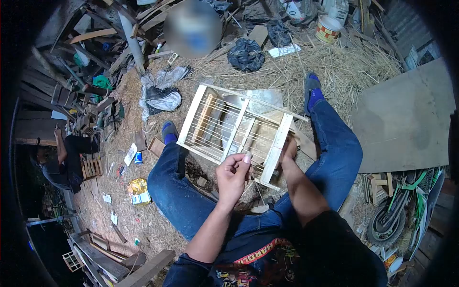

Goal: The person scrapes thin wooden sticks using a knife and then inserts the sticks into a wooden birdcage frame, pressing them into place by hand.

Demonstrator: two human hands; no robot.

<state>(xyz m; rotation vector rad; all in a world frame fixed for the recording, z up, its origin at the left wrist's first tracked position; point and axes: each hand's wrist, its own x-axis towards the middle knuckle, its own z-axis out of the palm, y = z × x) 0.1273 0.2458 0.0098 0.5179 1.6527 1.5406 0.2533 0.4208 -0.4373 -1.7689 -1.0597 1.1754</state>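
A small wooden cage (237, 125) with thin parallel bars lies tilted between my bent legs. My left hand (233, 178) is at its near side, over the lower edge of the bars. Thumb and fingertips are pinched together there; whatever they hold is too small to make out. My right hand (289, 147) is at the cage's right end, wrapped around the end board from outside. Its fingers are partly hidden behind the wood.
Straw and shavings cover the ground. Beyond the cage lie a black plastic bag (245, 55) and a bucket (328, 28). A large board (406, 119) and a small motorbike's wheel (386, 220) stand at right. Another person (60, 160) sits at left near scrap wood.
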